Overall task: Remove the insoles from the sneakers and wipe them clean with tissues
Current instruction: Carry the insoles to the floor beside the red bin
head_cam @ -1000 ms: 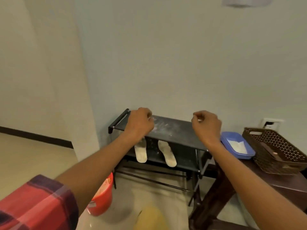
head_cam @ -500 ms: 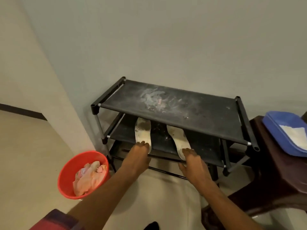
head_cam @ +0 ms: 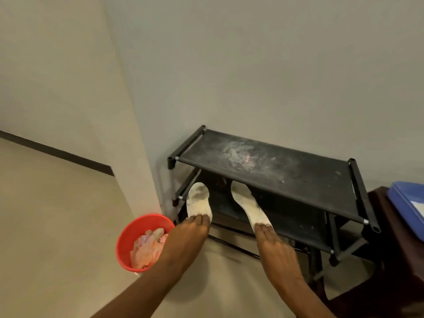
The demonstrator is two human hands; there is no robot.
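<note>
Two dirty white insoles lie on the middle shelf of a black shoe rack (head_cam: 298, 177), heels towards me. My left hand (head_cam: 188, 235) has its fingers over the near end of the left insole (head_cam: 198, 200), which juts out past the shelf's left front corner. My right hand (head_cam: 273, 244) holds the near end of the right insole (head_cam: 249, 203) the same way. Both thumbs are hidden under the insoles. No sneakers are in view. The rack's top shelf is smeared with white dust.
A red bucket (head_cam: 125, 239) with crumpled used tissues (head_cam: 146, 249) stands on the floor left of the rack. A dark wooden table (head_cam: 394, 237) with a blue tray (head_cam: 403, 198) is at the right. A wall corner juts out just left of the rack.
My hands dropped from the rack's top shelf to the middle shelf and took hold of the insoles' near ends. The insoles have slid out towards me.
</note>
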